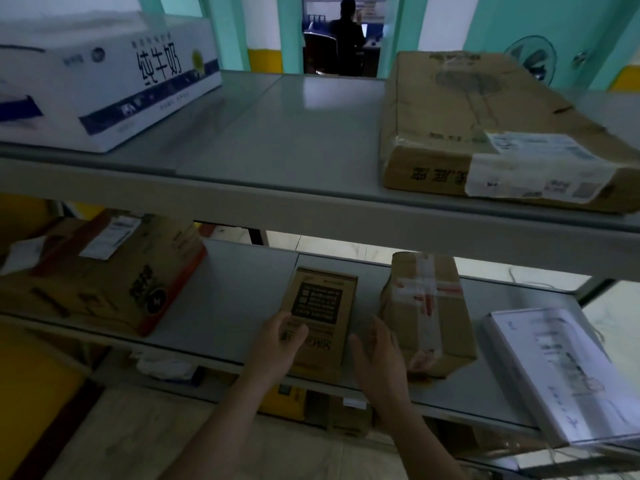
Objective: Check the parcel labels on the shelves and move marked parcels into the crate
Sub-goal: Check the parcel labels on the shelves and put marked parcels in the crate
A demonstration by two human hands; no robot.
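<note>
My left hand [284,336]: it grips the near left corner of the small brown cardboard parcel with a black printed panel [320,318]; my thumb lies on its top face and the fingers go around its left side.
My right hand [375,346]: it is loose with relaxed fingers, just beside the right side of this parcel. It holds nothing, and I cannot tell if it touches the card.
Where the parcel is: it stands at the front of the grey metal middle shelf [225,306], with its near end over the front lip.
How it will handle: I judge it light and stiff, with dry card that is not slippery. The corners can crush if I squeeze hard. The best hold is both long sides, one palm on each.
Room on the left: bare shelf, then a big brown carton with a red edge [104,271], well apart.
Room on the right: a brown parcel wrapped in clear and red tape [426,313] is near, so the gap for my right hand is narrow. Further right is a flat white box with a printed sheet [561,372].
Above: the front rail of the grey upper shelf [277,206] is low, so I think pulling out toward me is safer than lifting.
Upper shelf: a white milk carton with blue print [114,81] on the left, a flat brown parcel with a white label [491,133] on the right.
Crate: it is not in view.
</note>
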